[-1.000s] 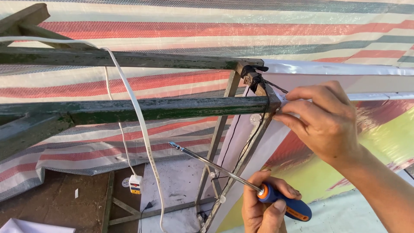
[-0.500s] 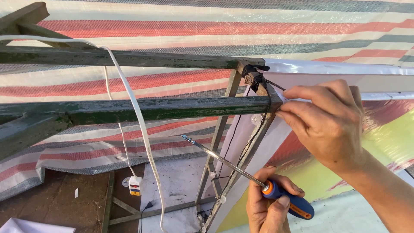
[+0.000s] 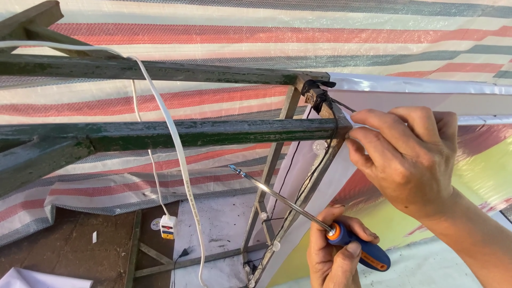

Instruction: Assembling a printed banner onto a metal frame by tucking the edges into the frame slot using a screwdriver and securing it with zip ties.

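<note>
Head view: the right hand [image 3: 408,160] pinches a thin black wire [image 3: 341,105] at the green metal frame's [image 3: 213,132] corner joint, while the left hand [image 3: 333,253] clenches a blue-and-orange screwdriver [image 3: 309,216], shaft slanting up. The tip [image 3: 234,169] could snag the white cable [image 3: 178,160] or pierce the striped tarpaulin [image 3: 266,32].

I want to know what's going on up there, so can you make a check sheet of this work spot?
Surface: green metal frame, paint chipped.
Job's things: screwdriver, blue and orange handle, tip pointing up-left, touching nothing; black wire wrapped at the frame corner.
Clutter: nothing seen.
Hands: left hand grips the screwdriver handle; right hand pinches at the frame corner.
Cables: white flat cable hangs over the frame; white plug dangles lower.
Surroundings: striped tarp behind; colourful banner at right.
</note>
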